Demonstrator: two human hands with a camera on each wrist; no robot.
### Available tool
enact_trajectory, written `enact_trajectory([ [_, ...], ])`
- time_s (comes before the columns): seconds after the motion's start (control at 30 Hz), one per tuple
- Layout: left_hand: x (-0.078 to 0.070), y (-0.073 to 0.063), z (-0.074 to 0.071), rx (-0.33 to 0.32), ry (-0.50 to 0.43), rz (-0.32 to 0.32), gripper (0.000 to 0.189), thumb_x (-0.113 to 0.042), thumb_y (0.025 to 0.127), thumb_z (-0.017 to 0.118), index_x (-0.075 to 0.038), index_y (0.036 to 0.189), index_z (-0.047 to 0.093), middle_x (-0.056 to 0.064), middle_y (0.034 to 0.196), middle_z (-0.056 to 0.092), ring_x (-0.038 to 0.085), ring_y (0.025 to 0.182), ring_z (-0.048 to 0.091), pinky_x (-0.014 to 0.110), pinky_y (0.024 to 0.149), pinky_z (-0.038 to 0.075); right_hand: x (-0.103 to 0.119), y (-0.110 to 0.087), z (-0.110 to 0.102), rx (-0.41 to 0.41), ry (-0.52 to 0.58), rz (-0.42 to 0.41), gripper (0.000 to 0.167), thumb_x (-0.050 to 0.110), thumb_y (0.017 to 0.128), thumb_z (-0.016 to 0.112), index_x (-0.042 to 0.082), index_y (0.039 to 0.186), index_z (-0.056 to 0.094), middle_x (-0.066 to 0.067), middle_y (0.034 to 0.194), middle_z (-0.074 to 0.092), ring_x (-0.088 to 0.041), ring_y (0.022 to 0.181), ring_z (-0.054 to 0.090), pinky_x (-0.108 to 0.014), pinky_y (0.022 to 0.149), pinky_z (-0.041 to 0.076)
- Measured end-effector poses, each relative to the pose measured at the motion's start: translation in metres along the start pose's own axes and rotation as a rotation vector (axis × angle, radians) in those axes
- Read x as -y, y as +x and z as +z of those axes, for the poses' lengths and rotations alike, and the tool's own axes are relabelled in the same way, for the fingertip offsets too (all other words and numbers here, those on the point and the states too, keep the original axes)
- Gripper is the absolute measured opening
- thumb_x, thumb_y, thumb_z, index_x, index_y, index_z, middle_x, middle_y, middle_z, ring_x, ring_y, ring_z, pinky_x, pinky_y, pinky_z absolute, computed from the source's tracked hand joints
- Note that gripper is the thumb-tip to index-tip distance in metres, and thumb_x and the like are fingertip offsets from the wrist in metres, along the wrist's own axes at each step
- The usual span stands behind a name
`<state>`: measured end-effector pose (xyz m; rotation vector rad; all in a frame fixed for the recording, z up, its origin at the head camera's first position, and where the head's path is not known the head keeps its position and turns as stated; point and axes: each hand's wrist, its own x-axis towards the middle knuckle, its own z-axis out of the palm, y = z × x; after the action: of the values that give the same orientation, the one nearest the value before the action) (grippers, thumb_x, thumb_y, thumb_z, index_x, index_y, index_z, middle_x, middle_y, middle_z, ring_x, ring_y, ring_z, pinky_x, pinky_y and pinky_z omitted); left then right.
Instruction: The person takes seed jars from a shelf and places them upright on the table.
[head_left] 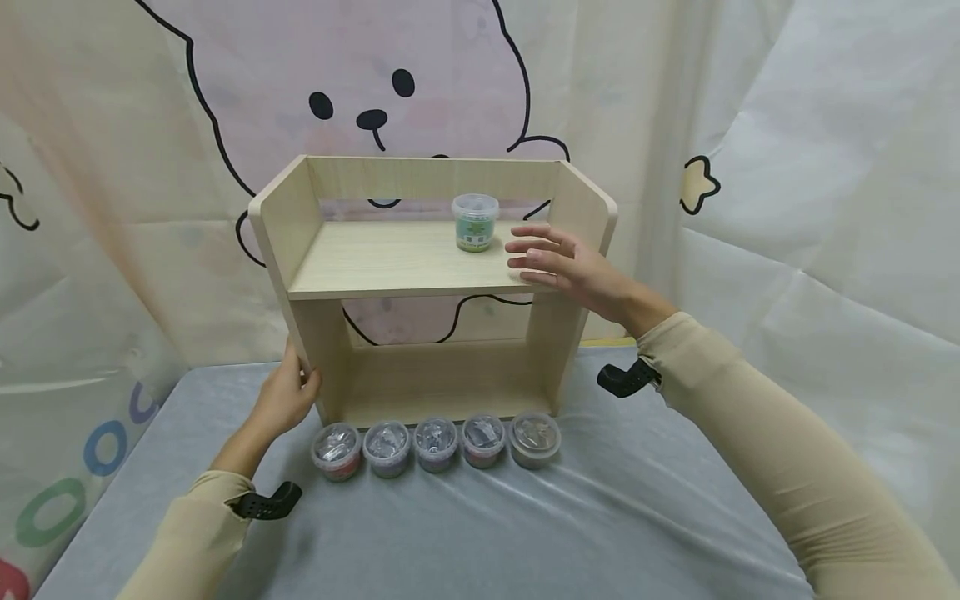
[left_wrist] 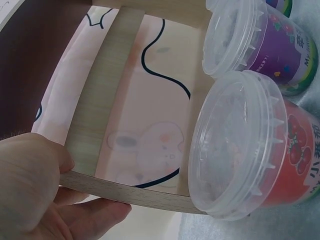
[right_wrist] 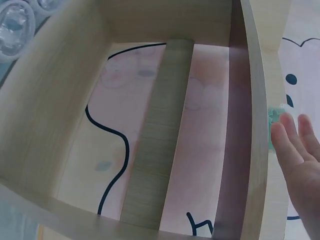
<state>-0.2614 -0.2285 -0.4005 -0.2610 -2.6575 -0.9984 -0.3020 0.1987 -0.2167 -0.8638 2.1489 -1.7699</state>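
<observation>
A pale wooden two-tier shelf (head_left: 375, 258) stands on the table. My left hand (head_left: 288, 392) grips the front edge of its left side panel, thumb inside and fingers outside, as the left wrist view shows. On the upper board sits a clear-lidded plastic tub with a green label (head_left: 474, 233), towards the right. Just right of that tub is my right hand (head_left: 566, 267), its fingers extended and slightly spread, holding nothing. In the right wrist view the fingers (right_wrist: 287, 145) partly hide the green tub.
Several lidded tubs stand in a row before the shelf, among them a red-labelled tub (left_wrist: 295, 155) and a purple-labelled tub (left_wrist: 282, 55). A grey-blue cloth (head_left: 465, 542) covers the table. A curtain with a bear drawing (head_left: 435, 50) hangs behind.
</observation>
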Motion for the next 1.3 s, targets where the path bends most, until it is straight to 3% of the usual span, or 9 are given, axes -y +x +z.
enact_trajectory([
  [0.17,0.002,0.000,0.000,-0.002,-0.002,0.005,0.054,-0.006,0.100,0.045,-0.001,0.148,0.020,0.040,0.129,0.057,0.055,0.115,0.062,0.063,0.094,0.054,0.004,0.014,0.004,-0.069,0.018,0.000,0.052,0.016,0.101,0.046,0.010,0.152,0.036,-0.015,0.154,0.041,-0.040,0.144,0.040,-0.051,0.122,0.035],
  [0.3,0.004,-0.001,0.001,0.001,0.002,-0.004,0.053,-0.007,0.100,0.046,-0.003,0.147,0.021,0.040,0.128,0.058,0.056,0.112,0.063,0.062,0.090,0.056,0.002,0.027,0.002,-0.113,0.045,0.021,0.050,0.017,0.101,0.048,0.010,0.149,0.039,-0.018,0.158,0.037,-0.043,0.147,0.034,-0.052,0.124,0.031],
  [0.6,0.006,-0.005,0.001,0.007,-0.008,-0.010,0.054,-0.007,0.100,0.047,-0.003,0.148,0.020,0.042,0.129,0.057,0.056,0.111,0.064,0.062,0.086,0.058,0.002,0.053,0.001,-0.148,0.084,0.112,0.060,0.022,0.103,0.052,0.010,0.157,0.029,-0.018,0.165,0.019,-0.038,0.155,0.021,-0.050,0.128,0.024],
  [0.97,0.005,-0.003,0.003,0.014,0.012,-0.013,0.053,-0.008,0.101,0.045,-0.002,0.147,0.021,0.041,0.131,0.056,0.055,0.111,0.064,0.060,0.084,0.058,0.002,0.080,0.005,-0.162,0.058,0.224,0.074,0.027,0.103,0.057,0.023,0.163,0.015,-0.004,0.172,0.005,-0.025,0.160,0.009,-0.042,0.131,0.016],
  [1.1,0.005,-0.002,0.003,0.004,0.017,-0.010,0.056,-0.007,0.100,0.045,-0.003,0.150,0.018,0.041,0.130,0.057,0.055,0.110,0.064,0.061,0.083,0.057,0.001,0.089,0.006,-0.174,0.065,0.239,0.076,0.025,0.102,0.059,0.025,0.163,0.015,-0.006,0.171,0.007,-0.020,0.160,0.010,-0.037,0.131,0.017],
  [1.3,0.004,0.001,0.000,0.010,0.010,-0.001,0.057,-0.008,0.101,0.044,-0.004,0.151,0.016,0.041,0.133,0.055,0.055,0.111,0.063,0.061,0.084,0.056,0.002,0.097,0.005,-0.189,0.080,0.251,0.082,0.023,0.101,0.061,0.027,0.164,0.008,-0.012,0.170,0.006,-0.026,0.159,0.015,-0.037,0.130,0.020],
])
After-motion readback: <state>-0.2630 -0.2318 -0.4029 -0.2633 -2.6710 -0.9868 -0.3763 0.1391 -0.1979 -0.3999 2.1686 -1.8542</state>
